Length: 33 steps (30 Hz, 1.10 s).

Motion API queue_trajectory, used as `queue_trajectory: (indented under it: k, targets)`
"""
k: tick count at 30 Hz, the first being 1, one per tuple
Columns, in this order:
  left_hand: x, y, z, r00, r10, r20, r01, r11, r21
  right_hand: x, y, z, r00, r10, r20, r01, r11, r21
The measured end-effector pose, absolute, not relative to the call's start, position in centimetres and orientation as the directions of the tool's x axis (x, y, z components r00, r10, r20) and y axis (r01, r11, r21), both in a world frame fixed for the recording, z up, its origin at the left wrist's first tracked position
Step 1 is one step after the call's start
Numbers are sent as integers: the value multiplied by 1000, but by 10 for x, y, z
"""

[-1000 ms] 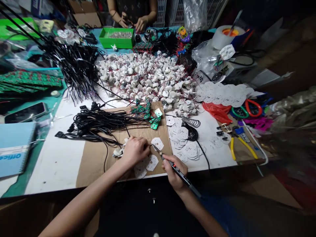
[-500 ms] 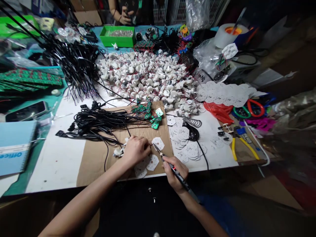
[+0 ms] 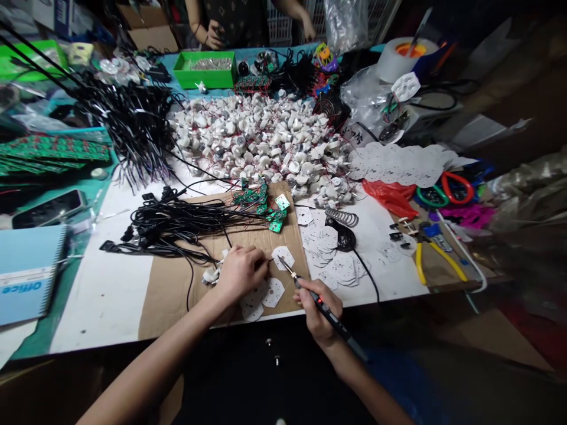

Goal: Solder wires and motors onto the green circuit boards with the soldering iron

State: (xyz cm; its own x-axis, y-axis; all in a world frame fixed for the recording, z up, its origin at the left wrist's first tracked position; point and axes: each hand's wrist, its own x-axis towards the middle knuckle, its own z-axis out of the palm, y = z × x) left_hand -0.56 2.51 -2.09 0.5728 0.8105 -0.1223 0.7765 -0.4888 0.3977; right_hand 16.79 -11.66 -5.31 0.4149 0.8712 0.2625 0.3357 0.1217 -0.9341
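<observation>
My right hand [image 3: 322, 306] grips a soldering iron [image 3: 348, 339] like a pen, a small red light showing on its dark handle. The iron's tip lies over a white perforated plate [image 3: 287, 254] on the cardboard [image 3: 170, 295], just right of my left fingers. My left hand [image 3: 243, 270] rests on the cardboard with its fingers closed; whatever is under them is hidden. White plastic parts [image 3: 211, 275] peek out at its left side. Below its fingers lie two more white plates [image 3: 273, 293]. Black cables [image 3: 177, 221] ending in small green circuit boards [image 3: 275, 218] lie just beyond.
A large heap of white motor parts [image 3: 261, 136] fills the back. To the right are stacked white plates [image 3: 321, 239], a coiled black cord [image 3: 345, 237] and yellow-handled pliers [image 3: 445, 261]. A notebook [image 3: 29, 265] and phone [image 3: 48, 209] lie left. A person's hand [image 3: 215, 35] shows behind.
My right hand and the soldering iron have shifted slightly right, the tip drawing back from my left fingers. My left hand stays closed in place. The other person's second arm has appeared at the back.
</observation>
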Motion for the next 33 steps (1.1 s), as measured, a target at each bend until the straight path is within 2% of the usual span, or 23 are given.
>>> queue_trajectory:
  k: [6, 14, 19, 24, 29, 33]
  targets:
    - [-9, 24, -22, 480, 877, 26, 693, -398, 601, 168, -118, -55, 440, 872, 215, 303, 81, -950]
    - [0, 24, -29, 551, 834, -27, 747, -479, 462, 167, -116, -55, 441, 875, 198, 304, 62, -951]
    - [2, 24, -28, 557, 830, -26, 733, -477, 486, 167, -117, -58, 474, 865, 164, 269, 35, -962]
    - [4, 28, -22, 653, 757, -33, 660, -547, 515, 167, -117, -63, 514, 848, 126, 220, 11, -975]
    - [10, 35, -23, 578, 808, -116, 714, -432, 551, 167, -117, -67, 545, 834, 89, 175, -9, -985]
    - [17, 37, -22, 536, 831, -146, 755, -395, 523, 167, -117, -67, 538, 840, 75, 180, -27, -983]
